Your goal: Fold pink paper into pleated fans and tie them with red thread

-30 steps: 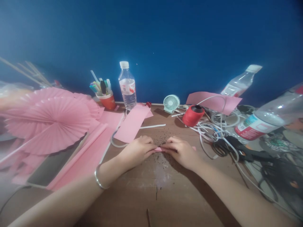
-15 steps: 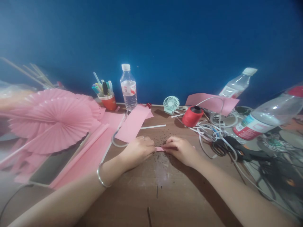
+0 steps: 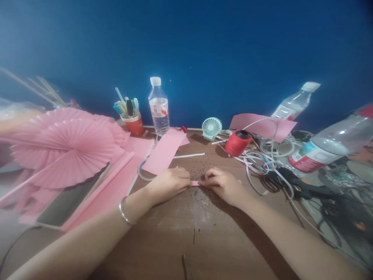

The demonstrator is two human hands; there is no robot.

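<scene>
A narrow strip of pink paper lies level between my two hands, just above or on the brown table. My left hand, with a ring and a silver bangle, pinches its left end. At its right end, my right hand has thumb and fingers closed on the paper. Most of the strip's ends are hidden under my fingers. Small dark specks are scattered on the table around it. A pink paper sheet rests just beyond my left hand.
Pleated pink paper fans fill the left side. At the back stand a cup of pens, a water bottle and a small fan. To the right are a red thread spool, tangled white cables and a large bottle.
My right fingers have shifted slightly along the strip, and a little more of the pink paper shows between my hands. My left hand stays nearly in place.
</scene>
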